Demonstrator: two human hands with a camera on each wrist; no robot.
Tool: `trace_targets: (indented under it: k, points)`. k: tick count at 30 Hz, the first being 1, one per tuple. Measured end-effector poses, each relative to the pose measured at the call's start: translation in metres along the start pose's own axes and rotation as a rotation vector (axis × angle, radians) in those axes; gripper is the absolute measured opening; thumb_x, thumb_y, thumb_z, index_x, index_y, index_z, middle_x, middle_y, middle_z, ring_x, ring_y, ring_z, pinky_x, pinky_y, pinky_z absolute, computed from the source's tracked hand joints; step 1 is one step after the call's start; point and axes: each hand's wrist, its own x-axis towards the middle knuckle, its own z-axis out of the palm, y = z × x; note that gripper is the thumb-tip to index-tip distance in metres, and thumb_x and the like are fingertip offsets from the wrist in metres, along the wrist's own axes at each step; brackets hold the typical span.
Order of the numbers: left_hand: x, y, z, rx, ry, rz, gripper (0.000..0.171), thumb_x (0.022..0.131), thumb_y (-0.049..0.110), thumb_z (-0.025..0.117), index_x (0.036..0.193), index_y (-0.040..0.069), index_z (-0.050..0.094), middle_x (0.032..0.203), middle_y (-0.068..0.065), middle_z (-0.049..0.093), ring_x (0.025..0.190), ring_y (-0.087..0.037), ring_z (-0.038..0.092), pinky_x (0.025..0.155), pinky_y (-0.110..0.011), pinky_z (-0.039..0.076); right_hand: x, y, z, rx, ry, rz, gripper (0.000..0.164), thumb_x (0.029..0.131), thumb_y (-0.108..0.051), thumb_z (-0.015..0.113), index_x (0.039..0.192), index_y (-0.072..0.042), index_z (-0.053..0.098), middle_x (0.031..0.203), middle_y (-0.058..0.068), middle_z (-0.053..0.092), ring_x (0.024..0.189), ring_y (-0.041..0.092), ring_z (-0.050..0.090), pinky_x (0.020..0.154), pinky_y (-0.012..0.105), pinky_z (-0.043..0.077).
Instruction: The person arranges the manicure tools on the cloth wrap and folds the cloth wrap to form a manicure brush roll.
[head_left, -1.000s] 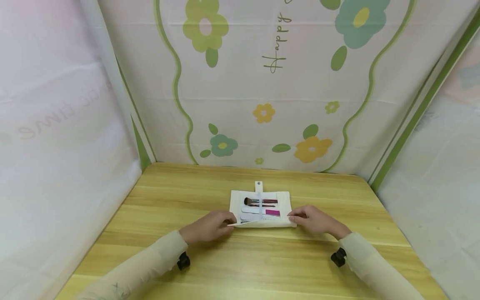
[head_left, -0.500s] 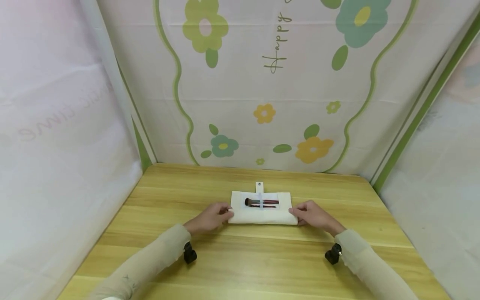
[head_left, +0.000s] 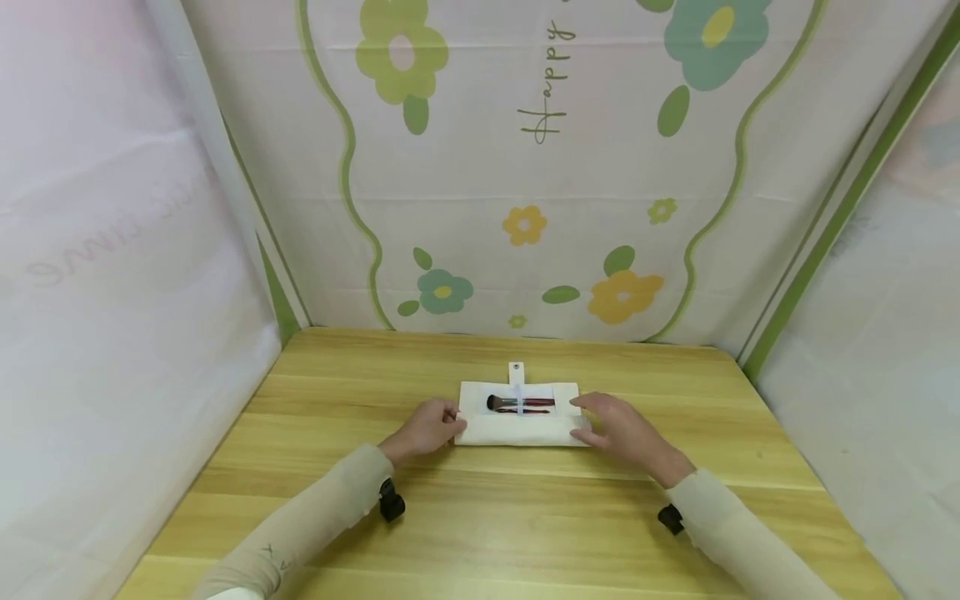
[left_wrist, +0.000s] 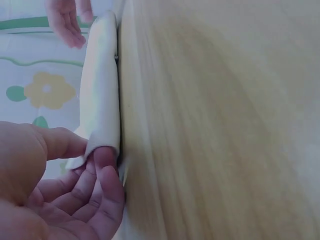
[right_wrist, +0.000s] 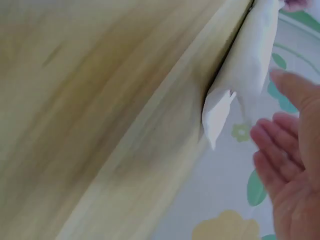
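A white fabric roll-up brush case (head_left: 517, 432) lies on the table with its near part folded up over itself. Above the fold, a brush with a dark fluffy head (head_left: 496, 402) and a thinner red-handled tool (head_left: 528, 411) show under a clear band. My left hand (head_left: 429, 429) pinches the left end of the fold; in the left wrist view its thumb lies on top and a finger tucks inside the end (left_wrist: 102, 147). The right hand (head_left: 624, 427) is spread at the case's right end, and the right wrist view shows its fingers off the cloth.
The wooden table (head_left: 495, 517) extends around the case. A strap with a metal snap (head_left: 516, 372) points away from the case's far edge. Flower-printed fabric (head_left: 525, 167) hangs behind the table, with pale fabric walls at both sides.
The near edge of the case has been folded upward, covering the pink-ended item and the others beside it. The right hand has let go and spread its fingers; the left still holds its end.
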Motion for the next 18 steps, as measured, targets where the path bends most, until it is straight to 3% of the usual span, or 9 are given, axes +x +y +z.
trace_targets:
  k: [3,8,12,14,18]
  points:
    - [0.001,0.001,-0.001,0.002,0.0,-0.008,0.021,0.105,0.016,0.064,0.086,0.007,0.064,0.075,-0.003,0.066,0.06,-0.012,0.051,0.055,-0.025,0.042,-0.003,-0.006,-0.004,-0.053,-0.064,-0.082,0.05,0.088,-0.026,0.087,0.131,-0.005,0.071,0.13,0.014,0.074,0.119,0.032,0.072,0.099,0.047,0.059]
    - [0.002,0.001,-0.001,-0.001,-0.013,-0.017,0.022,0.104,0.016,0.064,0.084,0.007,0.062,0.074,-0.003,0.064,0.058,-0.012,0.048,0.053,-0.024,0.039,-0.008,-0.009,-0.003,-0.024,-0.174,-0.039,0.053,0.088,-0.024,0.087,0.135,-0.008,0.069,0.135,0.014,0.071,0.125,0.033,0.068,0.103,0.049,0.057]
    - [0.0,0.002,-0.004,0.038,0.017,0.004,0.014,0.104,0.018,0.065,0.097,0.005,0.065,0.084,-0.004,0.064,0.066,-0.013,0.054,0.059,-0.025,0.046,-0.008,-0.006,0.003,-0.04,-0.191,-0.048,0.052,0.088,-0.022,0.088,0.135,-0.008,0.069,0.134,0.014,0.071,0.122,0.033,0.069,0.101,0.049,0.058]
    - [-0.001,0.003,-0.006,0.093,0.052,0.05,0.014,0.103,0.017,0.066,0.107,0.003,0.066,0.093,-0.005,0.065,0.075,-0.015,0.058,0.066,-0.028,0.052,-0.008,-0.005,0.005,-0.043,-0.197,-0.052,0.052,0.089,-0.021,0.087,0.135,-0.007,0.069,0.134,0.014,0.071,0.122,0.033,0.069,0.101,0.049,0.058]
    - [-0.004,0.009,-0.011,0.28,0.107,0.218,0.028,0.102,0.014,0.069,0.124,-0.001,0.066,0.117,-0.012,0.069,0.103,-0.022,0.066,0.089,-0.038,0.058,-0.007,-0.003,0.005,-0.041,-0.211,-0.054,0.05,0.09,-0.021,0.086,0.135,-0.007,0.069,0.134,0.014,0.071,0.123,0.034,0.069,0.101,0.05,0.057]
